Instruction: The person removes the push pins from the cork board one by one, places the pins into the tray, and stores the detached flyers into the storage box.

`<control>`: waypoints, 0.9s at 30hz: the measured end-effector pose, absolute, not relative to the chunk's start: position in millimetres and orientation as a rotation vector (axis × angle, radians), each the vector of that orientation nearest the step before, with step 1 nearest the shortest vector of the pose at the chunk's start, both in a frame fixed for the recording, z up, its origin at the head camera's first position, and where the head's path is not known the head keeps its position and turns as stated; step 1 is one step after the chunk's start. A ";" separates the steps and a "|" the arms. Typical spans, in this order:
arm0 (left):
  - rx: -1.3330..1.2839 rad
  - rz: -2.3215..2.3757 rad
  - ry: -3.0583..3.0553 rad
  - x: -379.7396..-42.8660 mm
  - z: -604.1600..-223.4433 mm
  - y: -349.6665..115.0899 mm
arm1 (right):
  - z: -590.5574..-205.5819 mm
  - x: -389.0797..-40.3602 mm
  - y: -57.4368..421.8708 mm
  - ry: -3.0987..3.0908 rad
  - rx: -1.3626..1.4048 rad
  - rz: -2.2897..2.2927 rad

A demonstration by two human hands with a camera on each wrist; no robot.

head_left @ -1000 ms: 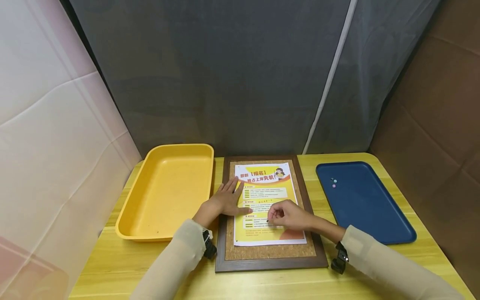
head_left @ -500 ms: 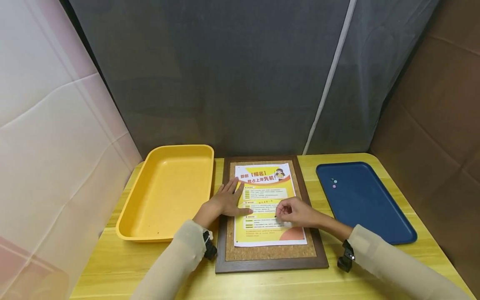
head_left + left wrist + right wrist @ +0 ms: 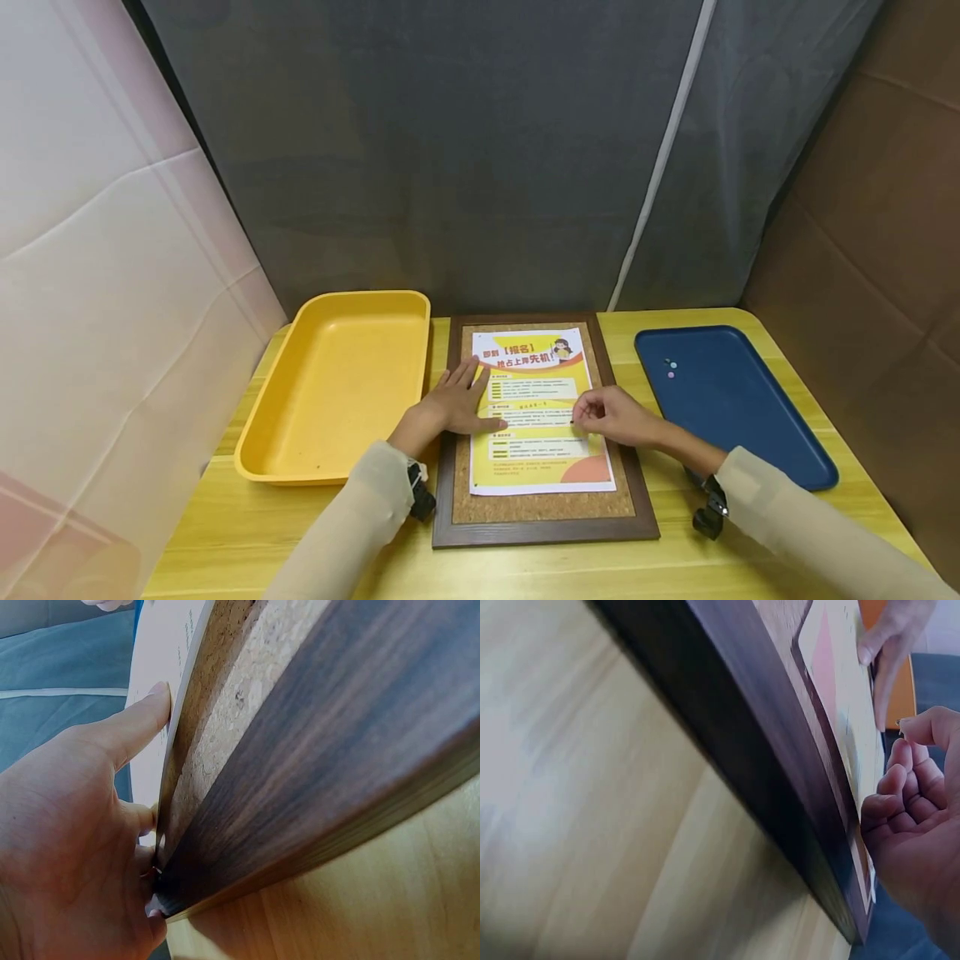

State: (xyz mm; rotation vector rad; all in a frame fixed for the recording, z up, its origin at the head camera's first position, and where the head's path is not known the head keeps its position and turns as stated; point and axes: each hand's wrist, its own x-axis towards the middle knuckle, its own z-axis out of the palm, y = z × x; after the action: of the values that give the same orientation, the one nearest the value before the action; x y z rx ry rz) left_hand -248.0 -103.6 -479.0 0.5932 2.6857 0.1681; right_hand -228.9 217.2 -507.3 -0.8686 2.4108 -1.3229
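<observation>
A yellow and white printed poster (image 3: 517,480) lies on a cork board (image 3: 543,510) with a dark brown wooden frame (image 3: 547,532). My left hand (image 3: 450,406) rests with spread, straight fingers on the poster's left side, thumb pointing inward. In the left wrist view, that thumb lies against the paper beside the frame edge. Over the poster's right edge, my right hand (image 3: 617,417) pinches a tiny dark thumbtack (image 3: 901,724) between thumb and index finger. Its other fingers curl toward the palm in the right wrist view.
A deep yellow tray (image 3: 345,392) stands left of the board. On the right lies a shallow blue tray (image 3: 742,417) with several tiny coloured tacks (image 3: 672,367) near its back left corner. A grey curtain (image 3: 450,167) hangs behind the wooden table (image 3: 420,571).
My right hand has moved right and slightly up across the poster, the thumbtack still pinched. My left hand stays in place on the poster.
</observation>
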 end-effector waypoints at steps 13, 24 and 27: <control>0.581 0.170 2.689 -247.7 -480.2 -102.9 | -500.7 -240.0 246.6 2.488 -0.771 -1.281; 0.587 0.183 2.688 -248.0 -479.3 -103.8 | -497.7 -250.0 271.8 2.574 -0.710 -1.248; 0.585 0.184 2.689 -249.1 -480.0 -104.4 | -498.4 -253.7 278.0 2.585 -0.702 -1.256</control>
State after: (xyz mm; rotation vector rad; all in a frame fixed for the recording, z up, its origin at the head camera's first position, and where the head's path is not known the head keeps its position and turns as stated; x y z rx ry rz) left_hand -249.1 -104.4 -480.0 0.5846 2.6887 0.1839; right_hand -253.7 278.0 -498.4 -0.7023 2.5854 -1.2559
